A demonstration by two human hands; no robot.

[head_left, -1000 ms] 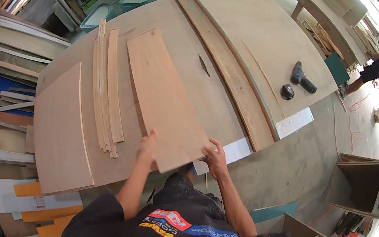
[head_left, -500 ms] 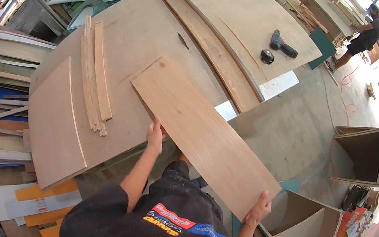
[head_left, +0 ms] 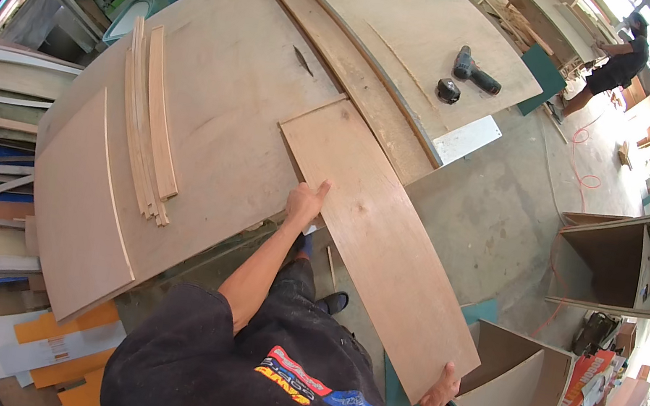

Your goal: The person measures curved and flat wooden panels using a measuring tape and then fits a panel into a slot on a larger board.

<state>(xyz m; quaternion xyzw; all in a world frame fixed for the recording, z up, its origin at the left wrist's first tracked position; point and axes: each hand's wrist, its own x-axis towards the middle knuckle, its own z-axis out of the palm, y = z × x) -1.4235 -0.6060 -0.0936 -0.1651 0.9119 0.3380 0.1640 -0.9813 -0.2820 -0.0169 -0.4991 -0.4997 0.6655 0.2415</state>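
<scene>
A long rectangular wooden board (head_left: 377, 241) slants from the worktable down to my right side. My left hand (head_left: 306, 203) grips its left edge, thumb on top and the other fingers hidden underneath. At the near right corner my right hand (head_left: 442, 386) holds the board's end, thumb on the upper face. The far end lies over the large wooden worktable (head_left: 230, 103), close beside a long plank with a raised strip (head_left: 354, 72). Whether that end rests on the tabletop I cannot tell.
Thin wooden strips (head_left: 149, 124) and a flat panel (head_left: 78, 206) lie on the table's left. A cordless drill (head_left: 477, 72) and a black battery-like block (head_left: 447, 91) sit at the right. Curved cabinets (head_left: 514, 403) stand on the floor, and another person (head_left: 619, 63) stands far right.
The board has swung to a steeper slant, its far end shifting right toward the long plank. My left hand has moved right and farther forward with it; my right hand keeps its corner hold.
</scene>
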